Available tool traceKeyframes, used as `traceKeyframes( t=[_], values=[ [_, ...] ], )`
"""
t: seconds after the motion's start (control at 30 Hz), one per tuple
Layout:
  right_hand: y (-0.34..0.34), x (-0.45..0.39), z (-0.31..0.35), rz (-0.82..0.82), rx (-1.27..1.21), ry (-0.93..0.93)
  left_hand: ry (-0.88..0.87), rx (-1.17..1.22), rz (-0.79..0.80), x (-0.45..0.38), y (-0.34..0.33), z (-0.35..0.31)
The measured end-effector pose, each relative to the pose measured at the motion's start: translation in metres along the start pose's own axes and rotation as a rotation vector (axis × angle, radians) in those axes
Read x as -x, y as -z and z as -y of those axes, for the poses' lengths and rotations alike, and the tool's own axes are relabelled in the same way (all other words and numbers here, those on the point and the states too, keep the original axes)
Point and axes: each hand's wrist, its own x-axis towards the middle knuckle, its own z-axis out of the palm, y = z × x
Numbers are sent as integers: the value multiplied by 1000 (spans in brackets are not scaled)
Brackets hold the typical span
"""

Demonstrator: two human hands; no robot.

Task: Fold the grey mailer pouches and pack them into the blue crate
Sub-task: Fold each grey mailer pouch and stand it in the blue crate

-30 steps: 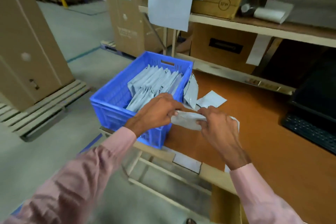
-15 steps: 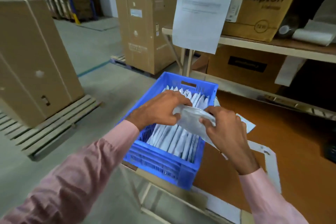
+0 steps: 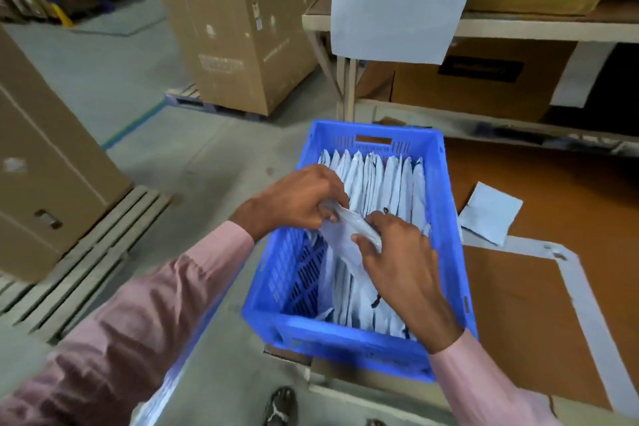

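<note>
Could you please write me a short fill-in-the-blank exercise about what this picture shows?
1. Both hands, left hand and right hand, grip one folded grey ____.
2. They hold it over the ____-coloured crate.
3. The packed pouches in the crate stand on ____, in a row.
4. One loose pouch lies on the brown table, on the crate's ____ side.

Missing words: pouch; blue; edge; right

The crate sits on the table's left edge, folded pouches upright inside (one loose pouch lies right of it).

Notice sheet text (blurred) unreadable
</note>
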Motion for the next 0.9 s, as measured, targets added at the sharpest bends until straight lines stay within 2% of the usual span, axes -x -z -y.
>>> traceKeyframes(
  t=[0.3,0.4,0.63,0.77,0.9],
  values=[
    [-65,3,67,-79,-33,-334,-481,54,77,-19,-9,69],
    [-78,6,83,-99,-18,-413,-584,101,126,-27,-19,78],
    [-100,8,93,-20,70,-591,-635,175,282,-40,-53,86],
    [-106,8,92,36,120,-625,-550,195,360,-35,-67,87],
    [-110,8,91,38,165,-621,-501,180,373,-36,-69,86]
  ],
)
